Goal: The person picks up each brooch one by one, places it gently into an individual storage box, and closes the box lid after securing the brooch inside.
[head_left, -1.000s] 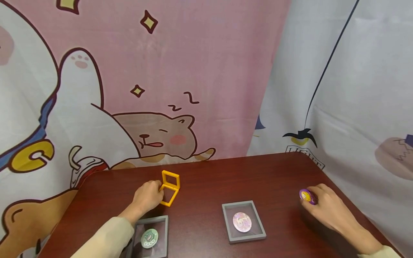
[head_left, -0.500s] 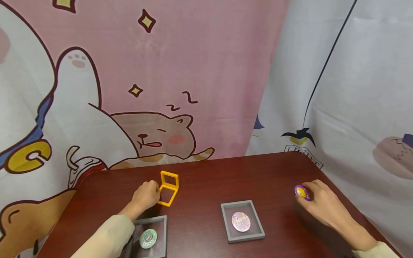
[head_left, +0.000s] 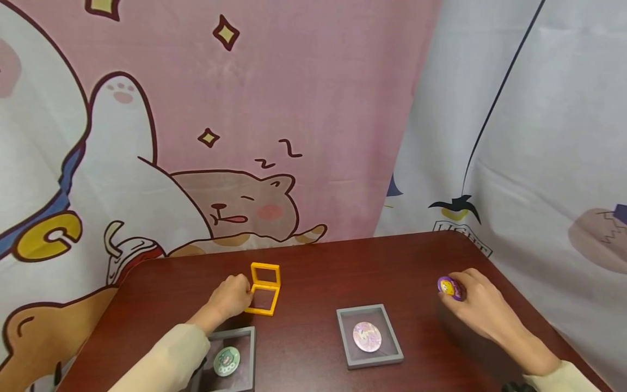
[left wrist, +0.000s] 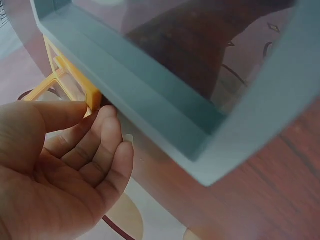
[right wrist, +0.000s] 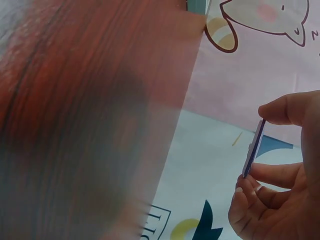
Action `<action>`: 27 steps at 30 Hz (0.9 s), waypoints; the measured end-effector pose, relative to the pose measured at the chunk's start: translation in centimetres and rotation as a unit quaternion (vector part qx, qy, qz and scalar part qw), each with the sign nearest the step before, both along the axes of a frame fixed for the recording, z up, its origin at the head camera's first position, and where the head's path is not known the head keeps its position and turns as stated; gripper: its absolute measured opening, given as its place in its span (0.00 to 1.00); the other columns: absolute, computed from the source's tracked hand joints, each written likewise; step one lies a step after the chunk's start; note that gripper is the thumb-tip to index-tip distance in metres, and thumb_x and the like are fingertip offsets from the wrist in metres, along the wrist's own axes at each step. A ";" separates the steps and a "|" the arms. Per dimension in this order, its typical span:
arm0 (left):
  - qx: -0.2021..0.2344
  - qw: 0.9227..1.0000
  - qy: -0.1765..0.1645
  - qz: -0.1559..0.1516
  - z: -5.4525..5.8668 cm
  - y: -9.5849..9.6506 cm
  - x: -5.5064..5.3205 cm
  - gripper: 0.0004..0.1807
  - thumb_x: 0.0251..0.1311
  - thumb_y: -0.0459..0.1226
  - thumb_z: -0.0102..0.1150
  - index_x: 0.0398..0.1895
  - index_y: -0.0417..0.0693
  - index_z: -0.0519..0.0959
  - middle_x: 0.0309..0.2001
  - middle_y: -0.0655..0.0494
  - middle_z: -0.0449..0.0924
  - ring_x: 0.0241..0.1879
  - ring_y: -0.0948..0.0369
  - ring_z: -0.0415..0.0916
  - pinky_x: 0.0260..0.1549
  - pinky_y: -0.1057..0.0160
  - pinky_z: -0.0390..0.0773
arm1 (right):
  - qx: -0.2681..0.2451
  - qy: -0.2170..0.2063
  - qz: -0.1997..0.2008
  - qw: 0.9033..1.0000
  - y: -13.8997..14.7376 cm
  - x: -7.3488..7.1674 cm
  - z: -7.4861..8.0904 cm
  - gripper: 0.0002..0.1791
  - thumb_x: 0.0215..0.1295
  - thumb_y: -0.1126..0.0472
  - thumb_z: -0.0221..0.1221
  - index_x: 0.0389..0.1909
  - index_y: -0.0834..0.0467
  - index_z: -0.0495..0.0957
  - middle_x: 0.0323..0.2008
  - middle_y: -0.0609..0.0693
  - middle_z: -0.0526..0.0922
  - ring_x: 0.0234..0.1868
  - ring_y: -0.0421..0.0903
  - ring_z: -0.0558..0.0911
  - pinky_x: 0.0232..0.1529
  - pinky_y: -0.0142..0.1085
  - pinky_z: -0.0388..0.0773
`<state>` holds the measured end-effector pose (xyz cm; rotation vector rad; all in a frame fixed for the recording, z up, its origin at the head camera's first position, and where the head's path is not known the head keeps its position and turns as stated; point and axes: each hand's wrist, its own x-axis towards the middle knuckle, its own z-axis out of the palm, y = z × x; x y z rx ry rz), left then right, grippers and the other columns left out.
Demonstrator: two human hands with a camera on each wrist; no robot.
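My left hand (head_left: 230,298) pinches the left edge of a small yellow hinged frame (head_left: 275,300), which stands open like a book, its lid raised at the back. In the left wrist view the thumb and fingertips meet at the corner of the yellow frame (left wrist: 91,95). On the right, my right hand (head_left: 482,306) holds a round purple badge (head_left: 447,287) with a yellow figure. The right wrist view shows the badge (right wrist: 254,149) edge-on, thin, between thumb and fingers, above the table.
A grey square frame (head_left: 343,338) with a pink round badge (head_left: 367,337) lies mid-table. Another grey frame (head_left: 252,354) with a green round badge (head_left: 226,361) lies nearer, partly behind the left sleeve (head_left: 166,356). Printed curtains (head_left: 343,136) rise behind the dark red table (head_left: 313,348).
My right hand has moved left with the purple badge. The yellow frame has shifted slightly right and turned, with my left hand still on it. The grey frames stay put.
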<state>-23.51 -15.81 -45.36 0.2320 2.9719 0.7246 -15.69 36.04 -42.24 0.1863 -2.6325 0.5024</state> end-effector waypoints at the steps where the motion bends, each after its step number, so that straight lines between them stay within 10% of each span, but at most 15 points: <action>1: -0.001 1.000 0.001 -0.002 0.0 0.1 0.1 0.29 0.67 0.30 0.63 0.08 0.52 0.65 0.12 0.62 0.57 0.13 0.64 0.58 0.15 0.66 0.59 | 0.000 0.000 0.001 1.000 -0.1 0.0 0.0 0.24 0.51 0.57 0.75 0.45 0.68 0.83 0.39 0.53 0.81 0.37 0.49 0.78 0.37 0.45 0.77; 27: -0.007 0.998 0.002 -0.055 0.4 3.6 1.4 0.27 0.66 0.29 0.63 0.10 0.51 0.65 0.12 0.60 0.61 0.13 0.63 0.59 0.15 0.64 0.62 | -0.017 -0.019 0.040 0.999 -5.1 -1.3 1.1 0.25 0.54 0.55 0.74 0.48 0.67 0.83 0.42 0.52 0.81 0.38 0.47 0.78 0.38 0.45 0.78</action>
